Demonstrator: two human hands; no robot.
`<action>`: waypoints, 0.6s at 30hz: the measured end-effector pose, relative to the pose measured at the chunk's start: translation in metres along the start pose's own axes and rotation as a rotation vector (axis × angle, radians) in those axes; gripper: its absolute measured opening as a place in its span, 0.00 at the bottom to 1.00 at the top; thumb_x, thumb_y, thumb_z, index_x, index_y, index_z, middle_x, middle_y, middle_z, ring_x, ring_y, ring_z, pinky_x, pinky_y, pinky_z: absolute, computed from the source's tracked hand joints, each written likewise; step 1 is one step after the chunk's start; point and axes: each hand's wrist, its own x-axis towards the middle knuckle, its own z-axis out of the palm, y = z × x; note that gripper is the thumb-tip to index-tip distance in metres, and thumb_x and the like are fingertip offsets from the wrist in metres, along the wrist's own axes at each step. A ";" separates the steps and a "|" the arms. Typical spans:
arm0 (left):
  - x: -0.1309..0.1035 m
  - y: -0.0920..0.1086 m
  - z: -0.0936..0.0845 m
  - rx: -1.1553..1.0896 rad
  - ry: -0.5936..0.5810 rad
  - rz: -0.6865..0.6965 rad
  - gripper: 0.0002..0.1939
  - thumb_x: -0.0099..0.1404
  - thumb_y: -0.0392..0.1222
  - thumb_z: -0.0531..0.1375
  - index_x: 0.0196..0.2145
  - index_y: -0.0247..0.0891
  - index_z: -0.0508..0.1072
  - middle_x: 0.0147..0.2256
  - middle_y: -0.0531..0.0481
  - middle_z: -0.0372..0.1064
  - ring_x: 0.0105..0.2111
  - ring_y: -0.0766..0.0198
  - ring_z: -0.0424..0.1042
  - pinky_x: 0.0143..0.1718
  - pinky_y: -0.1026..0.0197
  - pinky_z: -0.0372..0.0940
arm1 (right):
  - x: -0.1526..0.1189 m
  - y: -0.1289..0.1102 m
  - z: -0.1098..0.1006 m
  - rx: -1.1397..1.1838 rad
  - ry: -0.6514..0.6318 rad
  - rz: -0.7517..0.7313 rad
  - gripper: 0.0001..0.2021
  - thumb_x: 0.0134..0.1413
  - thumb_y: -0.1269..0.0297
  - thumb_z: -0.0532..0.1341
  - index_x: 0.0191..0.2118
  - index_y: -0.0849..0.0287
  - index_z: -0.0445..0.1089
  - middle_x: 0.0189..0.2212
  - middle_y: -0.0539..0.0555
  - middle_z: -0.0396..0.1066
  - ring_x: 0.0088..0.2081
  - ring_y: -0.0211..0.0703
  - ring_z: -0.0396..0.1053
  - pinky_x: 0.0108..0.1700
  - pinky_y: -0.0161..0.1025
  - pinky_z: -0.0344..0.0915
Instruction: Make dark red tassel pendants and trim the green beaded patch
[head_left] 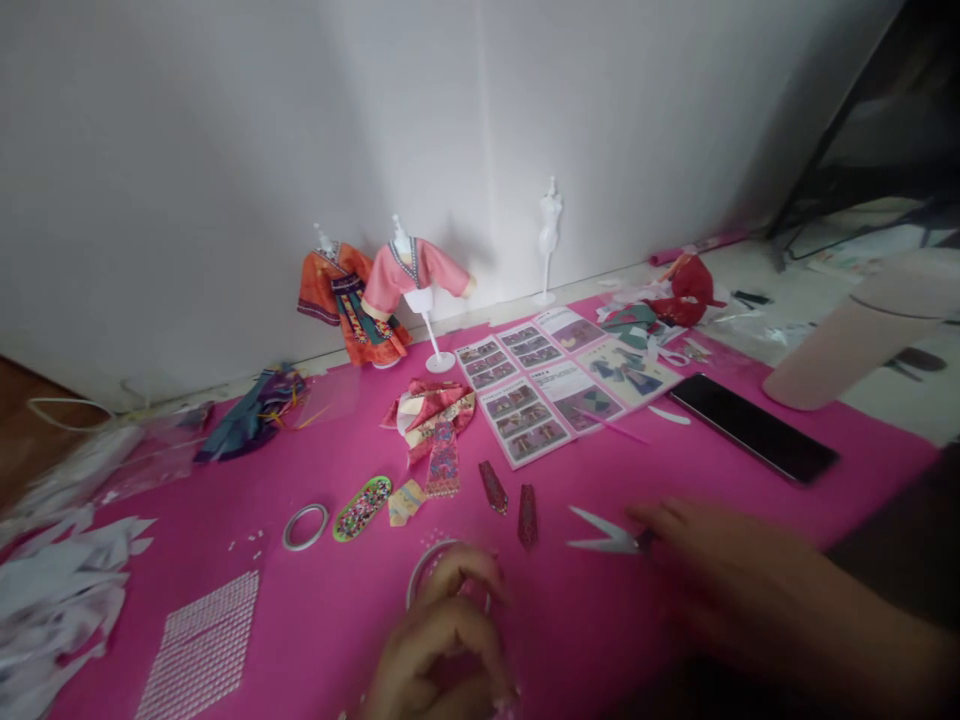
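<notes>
My left hand (450,625), blurred, is curled at the bottom centre, in front of a round ring or dish (431,562) on the pink mat; whether its fingers hold anything is hidden. My right hand (720,570), smeared by motion, is at the handle end of the scissors (606,532), whose blades are apart and point left. The scissors' handles are hidden by the hand. Two small dark red patterned strips (493,487) lie between the hands. Left of them are a yellow patterned fabric piece (406,503), a green tray of colourful beads (363,509) and a silver ring (305,527).
Two dressed mini mannequins (409,265) and a bare one (550,240) stand by the wall. An instruction sheet (559,385), black phone (754,428) and pale pink bottle (832,345) are behind and right. A bead sheet (201,650) and white scraps (64,590) lie left.
</notes>
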 end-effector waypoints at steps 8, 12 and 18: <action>0.021 0.004 0.009 -0.499 0.104 -0.086 0.22 0.61 0.56 0.68 0.21 0.39 0.68 0.31 0.51 0.64 0.35 0.63 0.65 0.38 0.60 0.59 | -0.022 0.053 0.035 0.181 -0.190 0.153 0.18 0.56 0.65 0.60 0.53 0.60 0.70 0.47 0.62 0.77 0.46 0.54 0.78 0.47 0.49 0.77; 0.024 0.002 0.008 -0.717 0.093 -0.160 0.19 0.58 0.52 0.71 0.24 0.38 0.69 0.29 0.53 0.63 0.31 0.65 0.64 0.35 0.62 0.56 | -0.021 0.059 0.039 0.240 -0.191 0.164 0.19 0.56 0.64 0.60 0.53 0.57 0.72 0.48 0.62 0.77 0.47 0.56 0.77 0.47 0.50 0.77; 0.021 0.001 0.013 -0.914 0.169 -0.265 0.12 0.63 0.51 0.68 0.32 0.41 0.77 0.31 0.53 0.66 0.32 0.67 0.65 0.36 0.63 0.58 | -0.028 0.066 0.050 0.177 -0.178 0.173 0.20 0.59 0.59 0.58 0.55 0.60 0.73 0.51 0.66 0.76 0.50 0.61 0.76 0.50 0.55 0.75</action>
